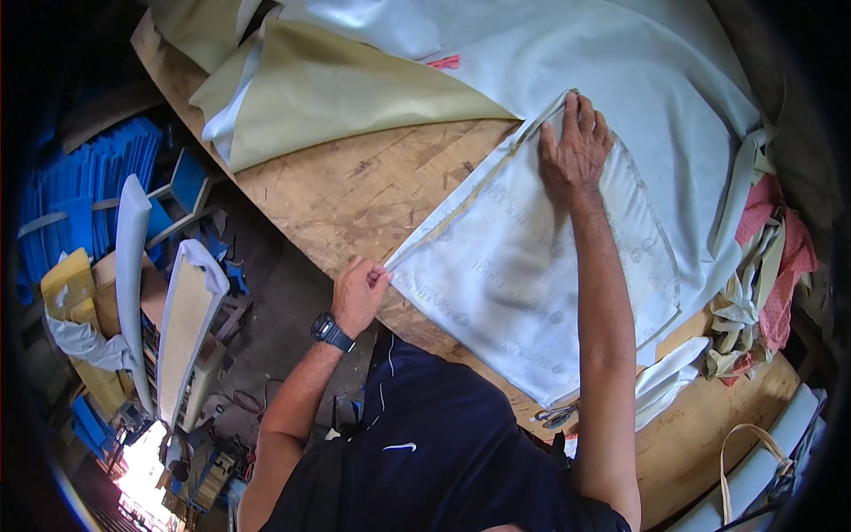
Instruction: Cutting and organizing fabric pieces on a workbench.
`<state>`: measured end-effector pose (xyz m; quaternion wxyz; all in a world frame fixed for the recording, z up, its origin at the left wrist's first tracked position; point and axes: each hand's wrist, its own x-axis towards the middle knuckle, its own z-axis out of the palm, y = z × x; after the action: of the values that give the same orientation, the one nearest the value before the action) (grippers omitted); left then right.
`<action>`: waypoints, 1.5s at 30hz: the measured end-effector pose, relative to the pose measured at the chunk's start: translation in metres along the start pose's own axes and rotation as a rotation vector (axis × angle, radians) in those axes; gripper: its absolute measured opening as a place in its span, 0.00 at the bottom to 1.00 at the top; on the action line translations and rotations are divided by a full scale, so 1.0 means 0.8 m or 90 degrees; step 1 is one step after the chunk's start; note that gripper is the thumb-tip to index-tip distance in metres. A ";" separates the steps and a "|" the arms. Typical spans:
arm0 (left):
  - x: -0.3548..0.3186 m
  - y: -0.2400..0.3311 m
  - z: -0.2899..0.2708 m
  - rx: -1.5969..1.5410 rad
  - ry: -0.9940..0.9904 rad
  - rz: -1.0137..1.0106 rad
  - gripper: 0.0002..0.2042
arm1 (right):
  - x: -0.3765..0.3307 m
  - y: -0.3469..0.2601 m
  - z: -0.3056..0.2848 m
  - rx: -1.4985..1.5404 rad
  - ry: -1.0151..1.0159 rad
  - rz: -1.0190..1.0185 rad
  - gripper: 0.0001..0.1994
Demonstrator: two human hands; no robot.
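Observation:
A white printed fabric piece (505, 284), roughly fan-shaped, lies over a larger pale sheet of material (638, 80) on a wooden work table (328, 195). At its near left corner, my left hand (359, 297) pinches the fabric edge between thumb and fingers. Farther off, my right hand (576, 146) rests on the far corner, fingers laid along the cloth and thumb spread beside the edge. Between my hands the edge runs straight, with a narrow yellowish strip showing along it. Scissors (557, 413) lie near the table's front edge, partly hidden.
A folded olive-beige sheet (346, 89) covers the table's far left. Red and pale fabric scraps (767, 257) are heaped at the right. Left of the table stand padded panels (188, 328) and a stack of blue pieces (89, 195). A pale roll (771, 461) sits at the lower right.

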<state>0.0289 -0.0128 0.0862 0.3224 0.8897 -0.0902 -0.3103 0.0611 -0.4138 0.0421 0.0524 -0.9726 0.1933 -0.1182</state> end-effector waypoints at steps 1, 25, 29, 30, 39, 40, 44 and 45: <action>0.001 -0.002 0.001 -0.001 -0.001 0.007 0.07 | -0.002 0.001 0.004 -0.008 0.008 -0.005 0.32; 0.044 0.052 0.042 0.047 0.158 0.178 0.11 | -0.002 0.002 0.008 -0.025 0.015 -0.018 0.38; 0.053 0.038 0.045 0.036 0.117 0.098 0.08 | -0.001 -0.004 0.011 -0.043 0.004 -0.011 0.38; 0.054 0.041 0.044 0.048 0.113 0.085 0.07 | 0.000 -0.002 0.012 -0.042 0.005 -0.011 0.38; 0.053 0.064 0.047 -0.016 0.173 0.105 0.06 | -0.002 0.004 0.015 0.029 -0.018 0.059 0.40; 0.052 0.061 0.050 0.000 0.163 0.086 0.05 | -0.005 0.000 0.022 0.053 -0.052 0.093 0.41; 0.046 0.070 0.050 0.049 0.143 0.062 0.05 | -0.006 -0.004 -0.015 0.116 -0.001 0.034 0.38; 0.045 0.072 0.049 0.065 0.146 0.084 0.04 | -0.005 -0.002 -0.023 0.109 0.014 0.042 0.38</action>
<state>0.0355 -0.0907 0.0810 0.3043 0.9268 -0.1267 -0.1798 0.0532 -0.4116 0.0596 0.1370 -0.9563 0.2150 -0.1430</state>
